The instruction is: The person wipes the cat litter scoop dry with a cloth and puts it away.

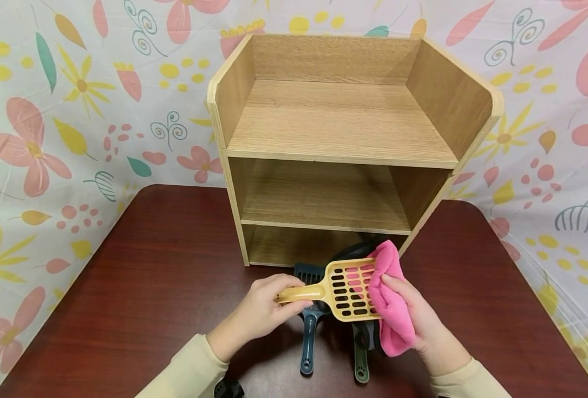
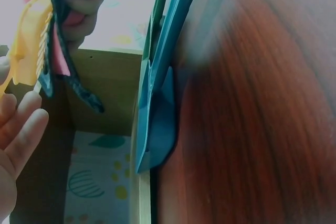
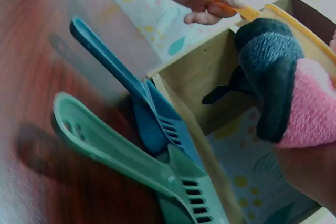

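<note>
Viewing remotely, I log the left hand [image 1: 261, 307] narrow: thumb and fingers pinch the handle of a yellow plastic slotted scoop [image 1: 327, 290]. The scoop extends from that hand toward the right one, raised above a dark red-brown wood-grain table [image 1: 174, 265].

Right hand [image 1: 418, 315]: thumb and fingers grip a bright pink plush cloth [image 1: 393, 304], which wraps the scoop's front edge, just left of the hand. The wrist views show me dark blue-grey plush and dark trim on the cloth as well.

Below and between the hands, a dark blue plastic slotted scoop [image 1: 309, 337] lies just right of the left hand, handle toward the person, head partly covered by the yellow one. A green plastic scoop [image 1: 360, 359] lies left of and below the right hand, its head hidden from the head view by the cloth and the yellow scoop.

Beyond both hands stands a light-wood three-tier shelf [image 1: 338, 119]. A black rounded object [image 1: 352, 252], partly hidden, sits just past the yellow scoop; I cannot tell what it is.
</note>
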A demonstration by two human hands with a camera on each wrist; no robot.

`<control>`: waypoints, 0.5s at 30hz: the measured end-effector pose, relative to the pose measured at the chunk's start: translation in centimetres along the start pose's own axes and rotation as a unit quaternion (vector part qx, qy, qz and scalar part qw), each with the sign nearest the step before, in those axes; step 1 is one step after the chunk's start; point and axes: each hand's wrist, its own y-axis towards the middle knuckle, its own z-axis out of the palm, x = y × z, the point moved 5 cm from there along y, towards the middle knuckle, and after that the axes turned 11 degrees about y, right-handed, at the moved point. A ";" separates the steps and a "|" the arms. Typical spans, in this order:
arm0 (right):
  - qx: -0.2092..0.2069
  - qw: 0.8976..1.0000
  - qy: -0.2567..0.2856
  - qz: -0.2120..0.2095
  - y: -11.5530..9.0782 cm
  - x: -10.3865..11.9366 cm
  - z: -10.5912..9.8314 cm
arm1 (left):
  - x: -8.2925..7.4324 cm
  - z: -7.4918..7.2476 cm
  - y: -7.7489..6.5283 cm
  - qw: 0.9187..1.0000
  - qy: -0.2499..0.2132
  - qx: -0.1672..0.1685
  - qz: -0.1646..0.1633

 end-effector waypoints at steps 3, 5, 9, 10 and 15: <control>-0.031 0.997 -0.061 -0.033 0.0 0.5 -0.4 | 0.0 0.0 0.1 1.000 0.023 0.007 0.011; -0.058 0.993 -0.090 -0.045 0.0 0.7 -0.8 | 0.0 0.0 0.2 0.999 0.036 0.018 0.011; -0.156 0.971 -0.171 -0.055 0.0 1.0 -1.8 | 0.0 -0.1 0.3 0.997 0.064 0.040 0.003; -0.185 0.962 -0.190 -0.057 -0.1 1.0 -2.0 | 0.0 -0.1 0.3 0.997 0.070 0.044 0.002; -0.285 0.922 -0.254 -0.066 -0.5 1.2 -2.7 | 0.0 -0.4 0.2 0.993 0.103 0.061 -0.008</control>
